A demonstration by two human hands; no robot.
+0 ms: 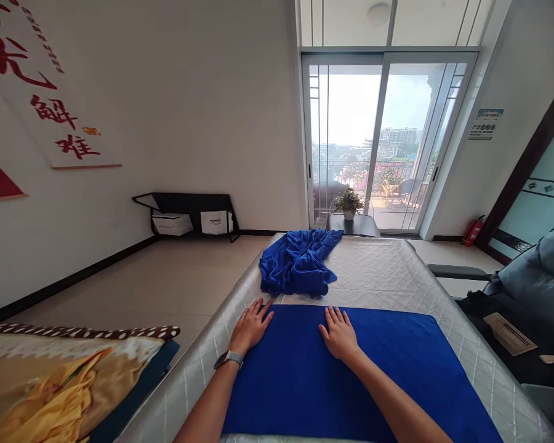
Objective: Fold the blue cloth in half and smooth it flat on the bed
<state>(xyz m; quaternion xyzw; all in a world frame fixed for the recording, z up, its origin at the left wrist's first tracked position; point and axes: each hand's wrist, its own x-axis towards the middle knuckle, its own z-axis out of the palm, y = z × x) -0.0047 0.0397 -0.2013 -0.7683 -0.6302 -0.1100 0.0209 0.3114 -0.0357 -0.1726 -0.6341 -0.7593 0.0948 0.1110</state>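
- Left hand [250, 327]: flat, palm down, fingers spread, grip released; it rests on the far left corner of the spread blue cloth [351, 375], fingertips at the cloth's far edge. A watch [229, 359] with a grey band sits on the wrist.
- Right hand [339, 335]: also flat and released, palm pressed on the cloth near its far edge, to the right of the left hand and apart from it. Nothing is pinched or lifted by either hand.
- Spread blue cloth: lies flat and smooth across the near part of the mattress [388, 271], reaching from under the hands back toward the person, both forearms above it. Judged soft, light and limp, likely towel-like; it should drape and crease freely and slide a little on the mattress cover. Corners and the straight far edge look like the best places to take hold.
- Crumpled blue cloth [298, 261]: same colour, bunched in a heap just beyond the spread one, on the mattress's far left part.
- Mattress: pale, quilted in diamonds, with a slight sheen.
- Patterned bedding [69, 375]: yellow and brown, lower left, apart from the mattress.
- Potted plant [349, 203]: on a small dark stand past the mattress's far end, before the sliding glass door [388, 135].
- Fire extinguisher [473, 231]: red, by the right wall.
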